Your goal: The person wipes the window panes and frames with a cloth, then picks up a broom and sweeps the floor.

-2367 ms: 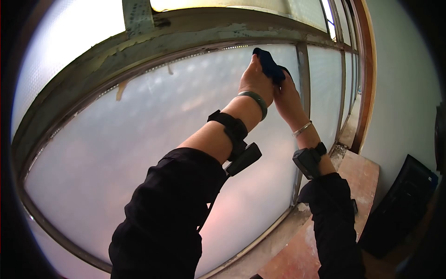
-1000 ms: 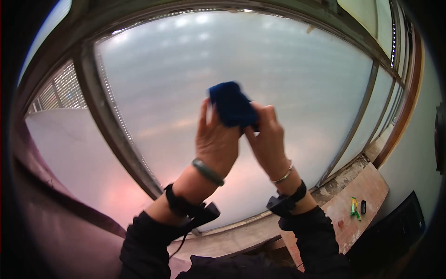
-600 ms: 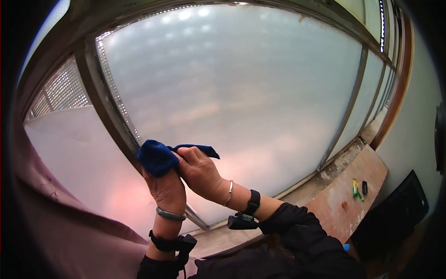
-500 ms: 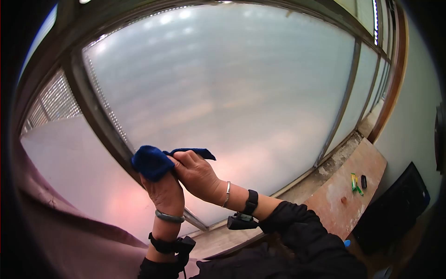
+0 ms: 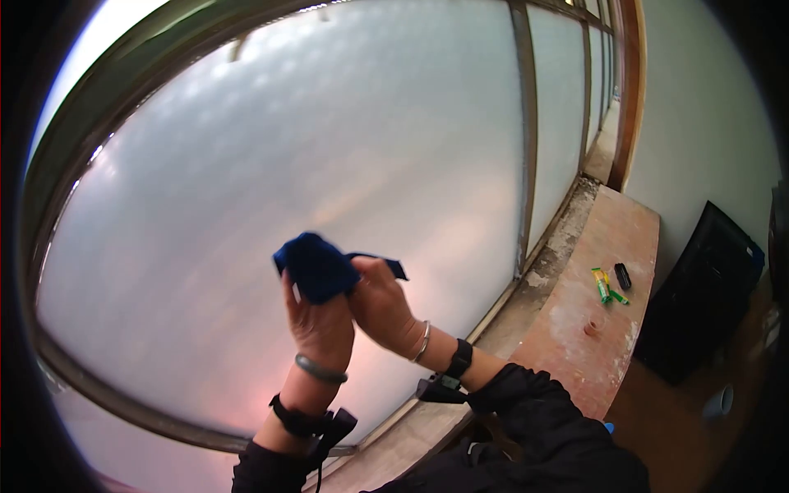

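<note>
A dark blue cloth (image 5: 316, 267) is held up in front of a large frosted window pane (image 5: 370, 148). My left hand (image 5: 320, 329) is raised with the cloth over its fingers; most of these fingers are hidden, and one shows at the cloth's left edge. Beside it, my right hand (image 5: 382, 308) is closed on the cloth's right part, and a narrow end of the cloth sticks out past its knuckles.
A worn reddish board (image 5: 567, 345) lies along the sill at right, bearing small green and yellow packets (image 5: 602, 286) and a black object (image 5: 622, 276). Beyond it are a large black panel (image 5: 699, 296) and a cup (image 5: 718, 403).
The view has swung to the left over the window, bringing the board further left in view. Both hands and the cloth appear further right, and the cloth's shape over my left fingers has changed.
</note>
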`<state>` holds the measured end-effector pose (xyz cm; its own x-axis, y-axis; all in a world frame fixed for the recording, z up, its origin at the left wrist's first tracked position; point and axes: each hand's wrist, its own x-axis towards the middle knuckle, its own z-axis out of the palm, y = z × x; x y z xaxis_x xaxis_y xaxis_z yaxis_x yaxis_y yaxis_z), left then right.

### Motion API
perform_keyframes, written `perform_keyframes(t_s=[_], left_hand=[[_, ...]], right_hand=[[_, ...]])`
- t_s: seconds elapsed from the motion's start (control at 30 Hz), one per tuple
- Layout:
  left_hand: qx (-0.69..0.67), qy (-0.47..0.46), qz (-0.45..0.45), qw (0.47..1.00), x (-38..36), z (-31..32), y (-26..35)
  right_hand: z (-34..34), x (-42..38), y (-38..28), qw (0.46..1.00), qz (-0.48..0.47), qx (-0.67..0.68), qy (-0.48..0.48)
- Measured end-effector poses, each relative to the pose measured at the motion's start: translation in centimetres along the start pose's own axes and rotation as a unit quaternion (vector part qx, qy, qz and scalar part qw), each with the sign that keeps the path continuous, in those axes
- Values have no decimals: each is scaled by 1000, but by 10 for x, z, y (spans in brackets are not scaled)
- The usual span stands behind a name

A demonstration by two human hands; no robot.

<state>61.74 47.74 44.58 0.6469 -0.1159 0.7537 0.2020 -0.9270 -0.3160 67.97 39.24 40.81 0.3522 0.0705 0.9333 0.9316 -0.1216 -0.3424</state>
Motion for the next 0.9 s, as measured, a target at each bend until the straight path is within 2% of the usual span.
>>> perform_keyframes(t_s=[0.07, 0.13, 0.23, 0.5, 0.53, 0.6, 0.7, 0.83, 0.9], left_hand=[[-80, -22, 46, 995, 39, 20, 39], [-113, 21, 66, 991, 70, 53, 80], [-82, 47, 129, 987, 116, 98, 140], [0, 30, 245, 969, 216, 172, 265], [2, 4, 263, 965, 225, 178, 277], [2, -20, 280, 960, 239, 191, 299], [67, -76, 319, 942, 250, 203, 325], [65, -74, 323, 941, 253, 222, 346], [76, -87, 331, 937, 250, 224, 348]], right_hand=[[-24, 6, 44, 998, 31, -39, 24], [-50, 11, 84, 995, 65, -62, 51], [-87, 14, 151, 983, 81, -144, 74], [-171, 31, 286, 967, 182, -160, 77], [-178, 31, 300, 962, 211, -164, 62], [-189, 31, 325, 962, 201, -162, 87], [-202, 22, 357, 951, 230, -191, 82], [-211, 14, 379, 940, 273, -194, 60], [-213, 13, 376, 938, 312, -132, 67]])
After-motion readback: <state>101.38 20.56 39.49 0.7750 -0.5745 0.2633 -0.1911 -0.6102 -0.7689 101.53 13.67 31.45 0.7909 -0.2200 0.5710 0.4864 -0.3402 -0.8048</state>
